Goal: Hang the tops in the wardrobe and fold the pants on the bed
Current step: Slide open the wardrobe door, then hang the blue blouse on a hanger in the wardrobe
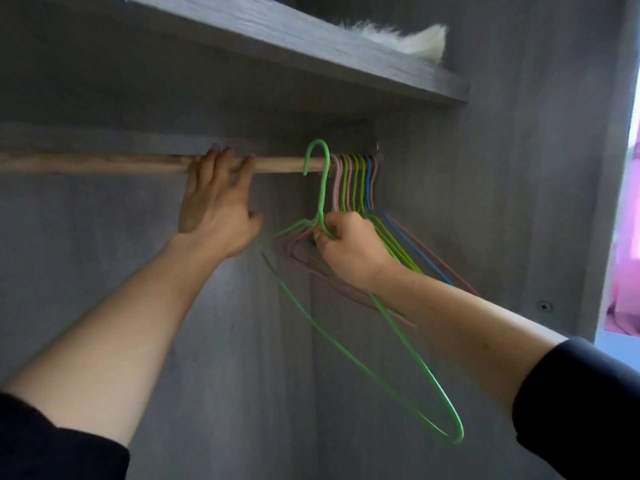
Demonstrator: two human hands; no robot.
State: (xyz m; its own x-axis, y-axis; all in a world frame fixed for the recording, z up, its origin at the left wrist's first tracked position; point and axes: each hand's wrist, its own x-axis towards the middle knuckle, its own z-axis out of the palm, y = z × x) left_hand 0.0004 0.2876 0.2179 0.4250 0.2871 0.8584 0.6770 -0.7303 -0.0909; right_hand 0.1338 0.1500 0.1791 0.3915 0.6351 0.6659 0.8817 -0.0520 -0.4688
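Inside a grey wardrobe, a wooden rail [104, 163] runs across from the left. My left hand [214, 206] reaches up, its fingers laid over the rail. My right hand [349, 247] grips the neck of a green wire hanger [391, 327], whose hook sits in front of the rail's right part; its frame swings down towards me. Several more wire hangers [360, 178], pink, green and blue, hang bunched at the rail's right end. No tops or pants are in view.
A grey shelf [311, 50] spans above the rail, with a white furry thing [415, 38] lying on it. The wardrobe's side wall [502, 185] stands at the right. Beyond it, pink fabric [627, 271] shows in bright light.
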